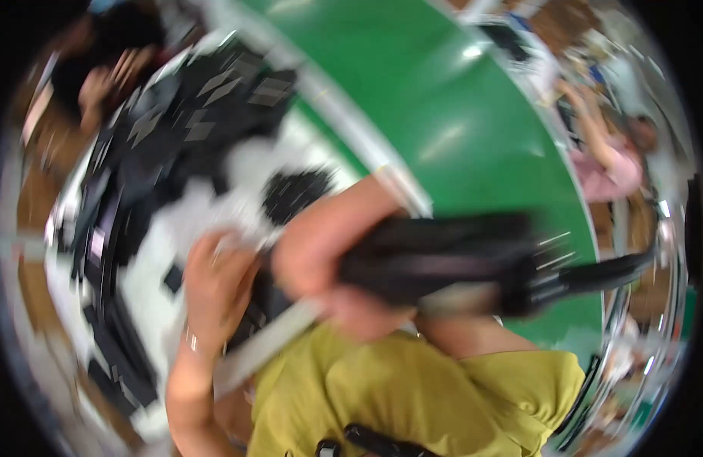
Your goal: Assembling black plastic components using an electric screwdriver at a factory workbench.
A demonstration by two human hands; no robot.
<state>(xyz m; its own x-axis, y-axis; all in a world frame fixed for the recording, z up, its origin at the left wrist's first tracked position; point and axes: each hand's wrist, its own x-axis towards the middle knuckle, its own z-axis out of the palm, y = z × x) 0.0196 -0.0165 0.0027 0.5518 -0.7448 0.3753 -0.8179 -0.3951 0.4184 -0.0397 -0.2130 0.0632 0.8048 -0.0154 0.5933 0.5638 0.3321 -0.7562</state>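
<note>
Strong motion blur covers the view. My left hand [218,282] is over the white work surface [180,217], fingers curled downward; what they hold, if anything, is hidden. A dark piece [268,297] lies close beside its fingertips. Across the middle stretches a long black bundle [443,255] with a dark strap [603,274] trailing off its right end. My right hand [313,263] shows as a smeared bent shape at the bundle's left end, against it; its fingers cannot be made out. Beyond it lies a small black patch of material [294,190].
Heaped black pieces [191,114] with pale labels cover the far left. A green surface [443,114] spans the centre and right, bordered by a white strip [351,129]. Another person's hands [108,80] are at upper left; a person in pink [607,167] works at right.
</note>
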